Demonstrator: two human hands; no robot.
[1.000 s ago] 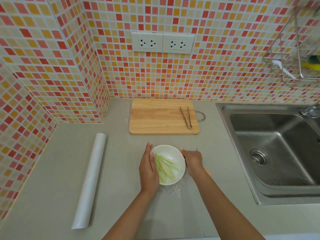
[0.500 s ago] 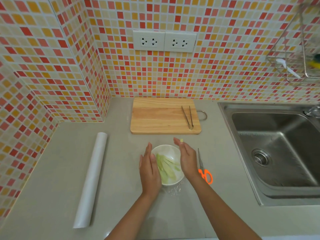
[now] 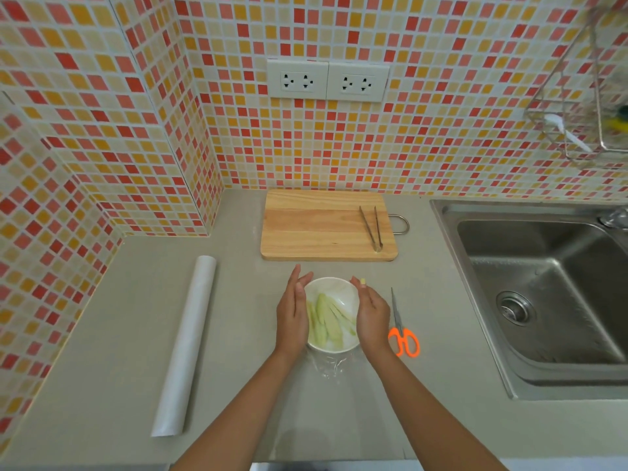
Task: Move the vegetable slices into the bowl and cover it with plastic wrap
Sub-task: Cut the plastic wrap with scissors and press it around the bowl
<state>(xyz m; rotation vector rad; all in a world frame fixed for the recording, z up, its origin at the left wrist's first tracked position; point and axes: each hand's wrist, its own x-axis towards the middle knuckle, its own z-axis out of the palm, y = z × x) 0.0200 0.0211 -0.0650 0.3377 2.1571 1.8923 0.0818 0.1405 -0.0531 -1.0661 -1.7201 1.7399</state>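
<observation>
A small white bowl [image 3: 336,288] stands on the grey counter and holds several pale green vegetable slices [image 3: 325,321]. Clear plastic wrap [image 3: 329,363] lies over the bowl, and its loose edge bunches on the counter in front. My left hand [image 3: 293,311] is flat against the bowl's left side with straight fingers. On the right side, my right hand [image 3: 372,312] lies along the rim with its fingers extended. A roll of plastic wrap [image 3: 187,345] lies to the left.
Behind the bowl lies a wooden cutting board [image 3: 323,226] with metal tongs [image 3: 372,227] on it. Orange-handled scissors [image 3: 401,331] lie just right of my right hand. A steel sink [image 3: 550,283] fills the right side. A wire rack [image 3: 584,107] hangs on the tiled wall.
My right hand has opened from a curled grip at the bowl's right rim and now lies straight along it, uncovering the scissors. My left hand has stayed against the left side.
</observation>
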